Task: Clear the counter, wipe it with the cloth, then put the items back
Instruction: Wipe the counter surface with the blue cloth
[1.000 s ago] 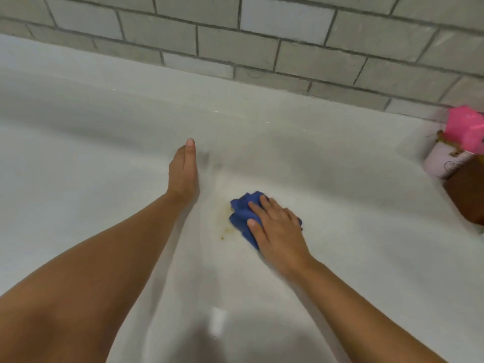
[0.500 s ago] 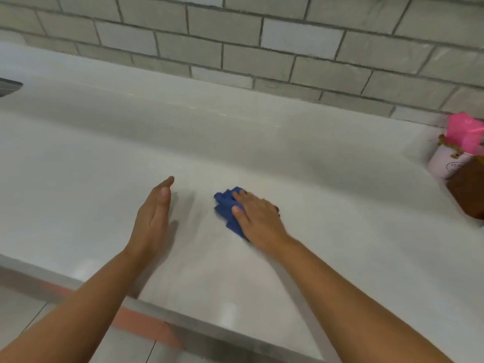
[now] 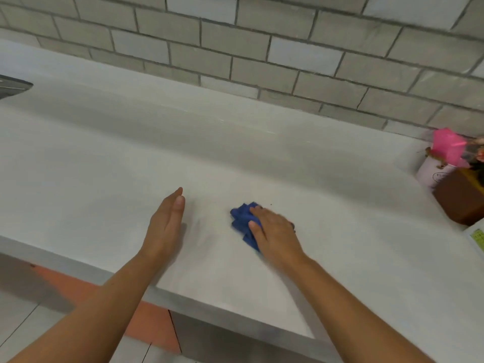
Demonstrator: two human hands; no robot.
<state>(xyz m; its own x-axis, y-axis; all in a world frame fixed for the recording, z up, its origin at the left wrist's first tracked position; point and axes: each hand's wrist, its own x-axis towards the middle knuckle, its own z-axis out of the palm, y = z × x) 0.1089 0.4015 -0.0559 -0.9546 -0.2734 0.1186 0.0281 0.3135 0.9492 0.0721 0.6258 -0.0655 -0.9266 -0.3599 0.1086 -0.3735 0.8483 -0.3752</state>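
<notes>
A crumpled blue cloth [image 3: 242,218] lies on the white counter [image 3: 104,158], a little right of centre. My right hand [image 3: 275,231] lies flat on top of the cloth and presses it onto the surface; the fingers cover most of it. My left hand [image 3: 166,226] stands on its edge on the counter, fingers straight and together, about a hand's width left of the cloth, holding nothing. A few dark specks lie just beyond the cloth.
At the far right stand a pink-topped white cup [image 3: 437,163], a brown box [image 3: 463,197] and a white packet [image 3: 476,238] at the frame edge. A metal sink rim [image 3: 13,86] shows at the far left. A tiled wall [image 3: 262,48] backs the counter; the front edge is near my forearms.
Both hands have drawn back toward the counter's front edge. The right hand has slid the cloth along with it. The left hand has stayed straight and apart from the cloth.
</notes>
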